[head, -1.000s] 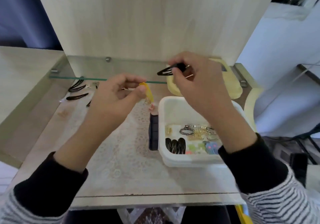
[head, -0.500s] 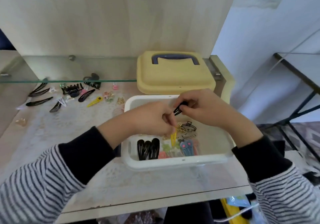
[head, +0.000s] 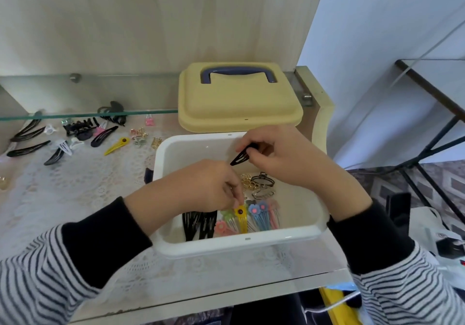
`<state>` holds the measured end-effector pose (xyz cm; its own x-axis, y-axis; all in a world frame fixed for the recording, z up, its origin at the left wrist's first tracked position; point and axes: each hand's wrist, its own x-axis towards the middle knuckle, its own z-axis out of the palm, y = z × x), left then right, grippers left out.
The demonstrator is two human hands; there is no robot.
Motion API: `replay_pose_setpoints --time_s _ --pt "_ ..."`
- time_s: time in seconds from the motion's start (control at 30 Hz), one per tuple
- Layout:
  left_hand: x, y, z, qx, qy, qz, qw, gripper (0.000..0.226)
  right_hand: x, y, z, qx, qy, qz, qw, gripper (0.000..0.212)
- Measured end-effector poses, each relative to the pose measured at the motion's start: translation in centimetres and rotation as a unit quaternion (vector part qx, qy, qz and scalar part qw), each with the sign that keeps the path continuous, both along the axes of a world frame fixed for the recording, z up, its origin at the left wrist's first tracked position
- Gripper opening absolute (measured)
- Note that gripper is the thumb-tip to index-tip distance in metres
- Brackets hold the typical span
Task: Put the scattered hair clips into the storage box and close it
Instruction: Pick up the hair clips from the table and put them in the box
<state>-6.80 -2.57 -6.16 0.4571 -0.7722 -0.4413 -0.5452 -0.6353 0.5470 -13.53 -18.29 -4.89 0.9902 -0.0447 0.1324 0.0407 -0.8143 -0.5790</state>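
The white storage box (head: 289, 240) stands open on the lace-covered table, with black, pastel flower and metal clips inside. My left hand (head: 201, 186) reaches into it and pinches the top of a yellow flower clip (head: 241, 220) among the pastel ones. Over the box's far side, my right hand (head: 284, 161) pinches a black snap clip (head: 239, 159). The yellow lid (head: 239, 98) with a blue handle lies behind the box. Several scattered clips lie at the left: black snap clips (head: 27, 138), a yellow clip (head: 117, 145), a black claw clip (head: 80, 127) and small gold ones (head: 142, 134).
A glass shelf (head: 88, 115) runs above the scattered clips, under a wooden back panel. The table's front edge (head: 201, 297) is close to me. A dark metal stand (head: 427, 133) and bags sit to the right, off the table.
My left hand has lowered the yellow clip among the pastel clips in the box. My right hand, still pinching the black clip, has hardly moved above the box.
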Motion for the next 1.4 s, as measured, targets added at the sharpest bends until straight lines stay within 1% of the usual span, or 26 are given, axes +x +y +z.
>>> replay_pose_setpoints --time_s 0.1,0.2,0.27,0.33,0.4,0.47,0.53,0.6,0.73,0.87,0.97,1.03,1.1,1.23,1.4 --pt "-0.2 0.2 0.3 -0.002 -0.033 0.003 0.999 0.017 -0.1 0.0 0.1 0.001 -0.001 -0.002 1.0 0.026" --pt "0.0 0.9 1.4 -0.026 -0.071 0.014 0.997 0.012 -0.2 0.0 0.3 0.0 0.01 0.0 1.0 0.026" --pt "0.3 1.8 2.4 -0.044 -0.133 0.033 0.99 0.009 -0.2 -0.1 0.6 0.0 0.028 0.0 1.0 0.024" --pt "0.6 2.8 2.9 -0.104 -0.225 0.072 0.966 0.011 -0.1 0.0 1.0 -0.001 0.049 0.003 0.999 0.02" --pt "1.3 3.8 2.8 -0.208 -0.299 0.107 0.925 0.016 0.2 0.4 1.5 0.001 0.071 0.015 0.997 0.017" --pt "2.0 4.7 2.2 -0.262 -0.343 0.127 0.893 0.022 0.6 1.0 2.1 0.018 0.1 0.039 0.994 0.017" --pt "2.7 5.3 1.0 -0.278 -0.359 0.138 0.88 0.024 1.1 1.8 2.5 0.041 0.154 0.072 0.985 0.019" --pt "3.1 5.7 -0.2 -0.295 -0.339 0.15 0.881 0.028 1.7 2.7 2.5 0.052 0.216 0.103 0.97 0.021" --pt "3.4 5.8 -1.1 -0.343 -0.261 0.18 0.884 0.032 3.1 4.5 1.5 0.063 0.311 0.167 0.934 0.02" --pt "3.1 5.8 -1.4 -0.366 -0.244 0.188 0.878 0.032 4.1 6.0 0.7 0.043 0.344 0.213 0.913 0.017" --pt "3.2 5.7 -1.7 -0.378 -0.232 0.194 0.875 0.032 4.5 7.1 0.3 0.02 0.365 0.23 0.902 0.019" --pt "3.2 5.8 -1.7 -0.381 -0.227 0.193 0.875 0.032 4.6 7.4 0.0 0.0 0.367 0.225 0.903 0.023" --pt "3.2 5.8 -1.7 -0.383 -0.221 0.192 0.876 0.031 4.6 7.3 0.0 -0.018 0.354 0.208 0.912 0.026" --pt "3.4 5.7 -1.8 -0.381 -0.195 0.201 0.881 0.03 4.3 6.5 0.5 -0.018 0.309 0.181 0.934 0.029" --pt "3.4 5.9 -1.8 -0.368 -0.173 0.215 0.888 0.031 4.1 5.5 1.4 -0.018 0.297 0.157 0.942 0.027"
